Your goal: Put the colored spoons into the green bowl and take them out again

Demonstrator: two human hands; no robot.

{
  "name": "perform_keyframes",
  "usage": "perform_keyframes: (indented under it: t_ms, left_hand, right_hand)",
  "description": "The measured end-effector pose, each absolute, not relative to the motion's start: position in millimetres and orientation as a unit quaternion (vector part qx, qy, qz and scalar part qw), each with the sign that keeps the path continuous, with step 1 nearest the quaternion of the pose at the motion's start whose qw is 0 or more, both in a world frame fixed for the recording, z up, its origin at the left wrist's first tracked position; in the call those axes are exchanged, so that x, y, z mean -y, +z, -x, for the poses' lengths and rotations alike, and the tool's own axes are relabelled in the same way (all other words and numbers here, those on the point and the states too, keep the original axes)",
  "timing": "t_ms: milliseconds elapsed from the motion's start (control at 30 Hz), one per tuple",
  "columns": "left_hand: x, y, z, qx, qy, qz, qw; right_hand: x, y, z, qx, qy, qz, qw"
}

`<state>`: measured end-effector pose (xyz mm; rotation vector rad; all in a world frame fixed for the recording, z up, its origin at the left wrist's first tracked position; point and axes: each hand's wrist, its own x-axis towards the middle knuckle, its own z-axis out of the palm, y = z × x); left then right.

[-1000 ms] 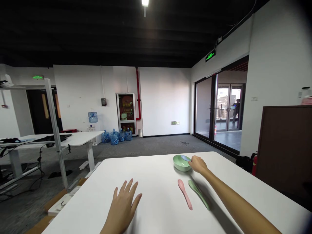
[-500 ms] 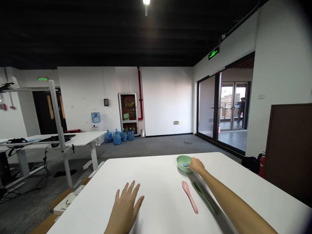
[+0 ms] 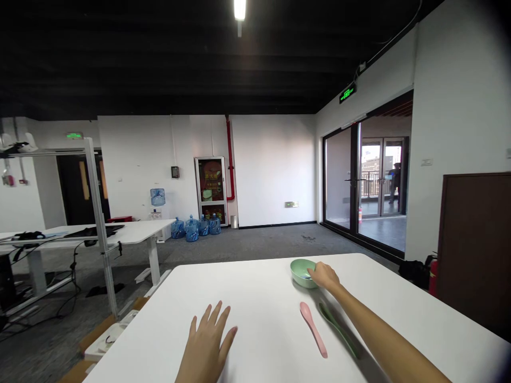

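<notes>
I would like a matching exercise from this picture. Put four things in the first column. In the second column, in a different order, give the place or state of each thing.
Column 1
1. Left hand
2. Right hand
3. Pink spoon
4. Green spoon

Column 2
A. At the rim of the green bowl
B. Flat on the white table, fingers spread
C. In shadow, to the right of the other spoon
D. Between the left hand and the other spoon

Right pairs: 1-B, 2-A, 3-D, 4-C

The right hand (image 3: 324,276) touches a green bowl (image 3: 302,274), the left hand (image 3: 207,338) resting on the white table (image 3: 259,287).
</notes>
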<state>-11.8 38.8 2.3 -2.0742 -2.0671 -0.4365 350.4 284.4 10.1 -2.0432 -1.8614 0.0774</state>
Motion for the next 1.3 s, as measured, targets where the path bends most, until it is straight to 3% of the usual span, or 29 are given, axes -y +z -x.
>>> perform_keyframes:
  t_ms: [400, 733, 1300]
  left_hand:
    - [-34.0, 3.4, 5.3, 0.693, -0.138, 0.703, 0.084]
    - [-30.9, 3.3, 5.7, 0.690, -0.149, 0.702, 0.094]
    - [-29.1, 7.2, 2.6, 0.692, -0.142, 0.702, 0.092]
  right_hand:
    - [-181.8, 16.7, -375.3, 0.717, -0.039, 0.630, 0.294]
    - [-128.4, -10.5, -385.4, 0.713, -0.019, 0.636, 0.294]
    - [-111.0, -39.2, -391.4, 0.706, 0.015, 0.647, 0.289]
